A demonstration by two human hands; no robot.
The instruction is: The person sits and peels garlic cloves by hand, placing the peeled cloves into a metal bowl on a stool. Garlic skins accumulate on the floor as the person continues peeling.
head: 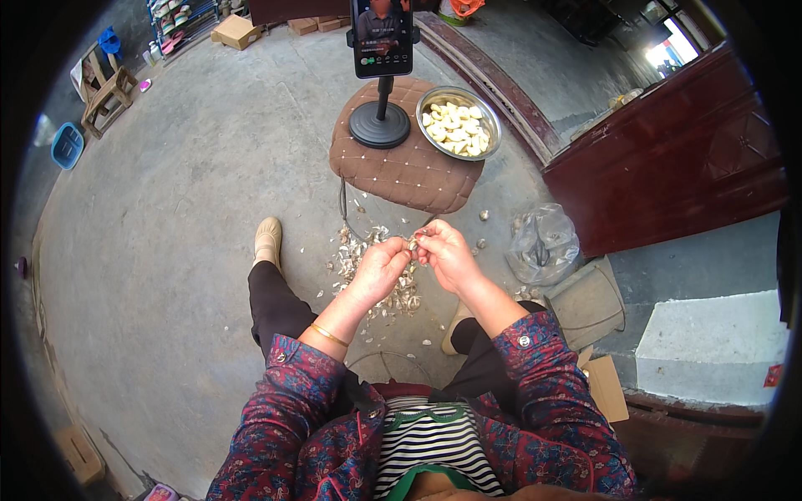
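Observation:
Both hands meet in front of me, above a scatter of garlic skins (401, 294) on the floor. My left hand (382, 266) pinches a small garlic clove (412, 245) between thumb and fingers. The fingertips of my right hand (445, 253) close on the same clove from the other side. Past my hands stands a padded seat with a brown quilted cover (401, 181). It bears a steel bowl (495, 145) filled with peeled garlic cloves (456, 128) and a round-based black stand (380, 124) holding a phone (382, 37).
On the right are a clear plastic bag (544, 244), a bucket (586, 304) and a dark red door panel (670, 163). Several garlic bulbs (481, 243) lie on the floor. A wooden stool (109, 100) and a blue basin (67, 146) stand at the far left.

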